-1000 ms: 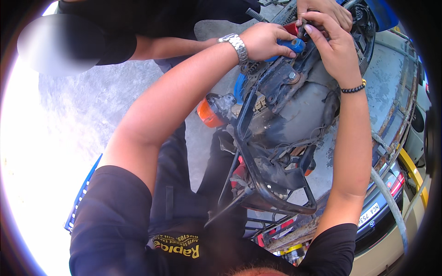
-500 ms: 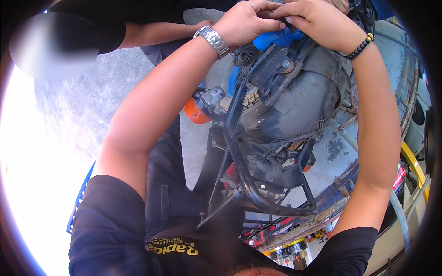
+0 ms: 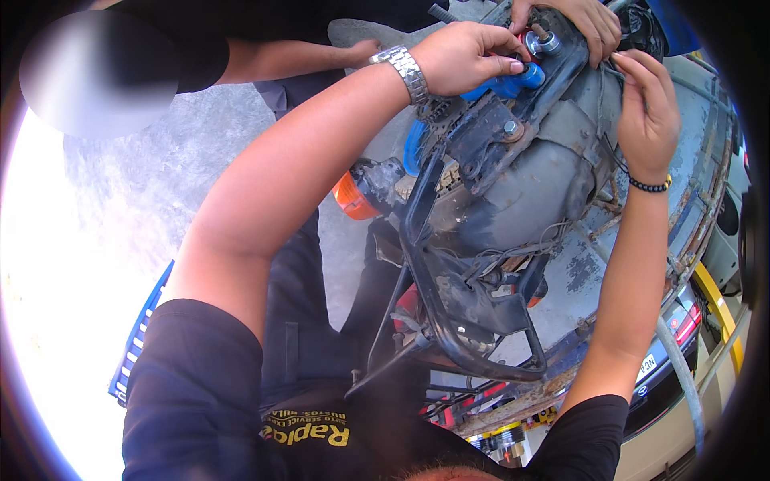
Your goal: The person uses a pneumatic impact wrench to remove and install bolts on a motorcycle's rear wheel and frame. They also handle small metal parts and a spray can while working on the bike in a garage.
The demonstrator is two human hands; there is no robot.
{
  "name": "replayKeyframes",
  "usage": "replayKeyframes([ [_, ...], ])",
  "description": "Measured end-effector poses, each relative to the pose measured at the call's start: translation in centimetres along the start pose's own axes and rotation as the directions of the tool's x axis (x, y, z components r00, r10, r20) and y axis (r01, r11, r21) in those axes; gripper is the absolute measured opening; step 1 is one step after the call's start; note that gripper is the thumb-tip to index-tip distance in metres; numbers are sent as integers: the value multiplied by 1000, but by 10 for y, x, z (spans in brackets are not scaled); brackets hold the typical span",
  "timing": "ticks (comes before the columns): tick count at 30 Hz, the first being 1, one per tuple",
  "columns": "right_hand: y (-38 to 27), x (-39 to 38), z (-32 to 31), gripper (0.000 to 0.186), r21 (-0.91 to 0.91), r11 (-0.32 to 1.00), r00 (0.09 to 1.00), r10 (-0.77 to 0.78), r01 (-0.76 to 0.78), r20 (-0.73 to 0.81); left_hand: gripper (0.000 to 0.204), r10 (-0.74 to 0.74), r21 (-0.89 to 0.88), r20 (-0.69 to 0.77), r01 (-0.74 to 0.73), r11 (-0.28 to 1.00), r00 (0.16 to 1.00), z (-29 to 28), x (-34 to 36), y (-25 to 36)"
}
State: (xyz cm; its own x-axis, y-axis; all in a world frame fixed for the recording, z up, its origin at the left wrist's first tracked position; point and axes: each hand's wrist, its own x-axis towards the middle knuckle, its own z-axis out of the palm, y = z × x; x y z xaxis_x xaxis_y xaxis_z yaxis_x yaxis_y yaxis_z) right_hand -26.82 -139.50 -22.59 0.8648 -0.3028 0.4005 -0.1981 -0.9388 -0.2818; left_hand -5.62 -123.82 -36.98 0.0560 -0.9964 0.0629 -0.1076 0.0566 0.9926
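Observation:
My left hand (image 3: 465, 60) is curled at the top of a blue shock absorber part (image 3: 525, 78), thumb and fingertips on it. Just above is a metal bushing and bolt (image 3: 542, 42) with a red part behind. My right hand (image 3: 646, 112) is to the right, fingers bent and closed near a dark cable; what they hold is unclear. Another person's hand (image 3: 593, 24) reaches over the bushing. Below lie a black bracket with a bolt (image 3: 509, 128), a grey worn mudguard (image 3: 513, 200) and a black tubular frame (image 3: 457, 361).
The co-worker's arm (image 3: 297, 60) is at upper left. An orange indicator (image 3: 353, 192) juts from the motorcycle. A grey metal platform with rusty rails (image 3: 682, 176) is at right, beside a car and yellow bar (image 3: 714, 297). Concrete floor (image 3: 128, 184) and a blue plastic object (image 3: 140, 329) are at left.
Both hands came together higher up half a second ago. Now they are apart: my right hand has moved down and rightward, my left slightly down, uncovering the bushing and bolt.

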Motion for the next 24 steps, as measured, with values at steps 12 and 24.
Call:
replayKeyframes([
  [12, 21, -98, 25, 22, 340, 721, 622, 693, -604, -364, 31, -41, 180, 54, 31, 983, 998, -7, -5, 8],
  [24, 19, -99, 24, 18, 269, 748, 640, 661, -607, -393, 40, -140, 43, 140, 135, 990, 980, -4, -3, -23],
])
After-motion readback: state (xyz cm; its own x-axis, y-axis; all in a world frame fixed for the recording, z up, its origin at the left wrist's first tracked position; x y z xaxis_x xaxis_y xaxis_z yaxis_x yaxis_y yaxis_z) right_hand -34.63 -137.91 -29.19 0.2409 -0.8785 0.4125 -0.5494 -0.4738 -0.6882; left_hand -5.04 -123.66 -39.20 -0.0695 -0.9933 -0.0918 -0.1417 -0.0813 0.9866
